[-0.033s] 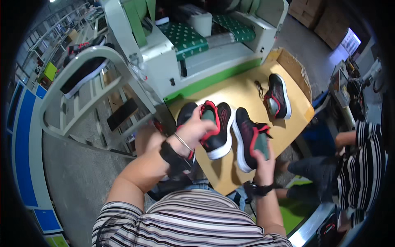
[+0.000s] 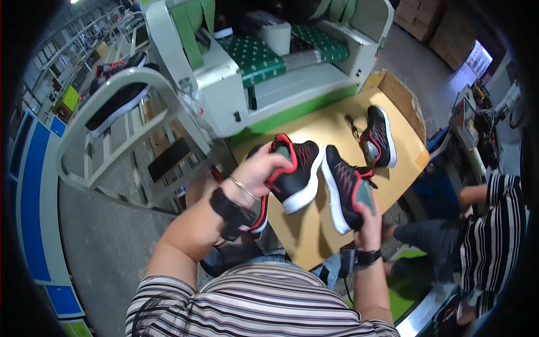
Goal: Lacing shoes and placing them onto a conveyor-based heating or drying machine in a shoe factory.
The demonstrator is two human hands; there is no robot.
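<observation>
My left hand (image 2: 254, 175) is closed round the collar of a black sneaker (image 2: 306, 177) with red lining and a white sole, its thumb inside the opening. My right hand (image 2: 368, 226) grips a similar black and red sneaker (image 2: 341, 182) by its heel, thumb at the green-grey insole. Both shoes are held side by side above a tan board, toes pointing away from me, soles facing each other. Another dark shoe (image 2: 261, 220) lies partly hidden beneath my left hand and wrist. At the right of the board rests one more black sneaker (image 2: 384, 137).
The tan board (image 2: 292, 236) has a torn cardboard edge (image 2: 405, 101) at its far right. Beyond it stands a machine with a green patterned belt (image 2: 261, 62). A metal rack (image 2: 132, 140) holding shoes stands left. A co-worker in a striped shirt (image 2: 493, 236) is at the right.
The sneaker in my right hand has turned, its heel swinging right and slightly nearer me. The left sneaker has tilted, its heel shifting a little to the right. Both stay gripped.
</observation>
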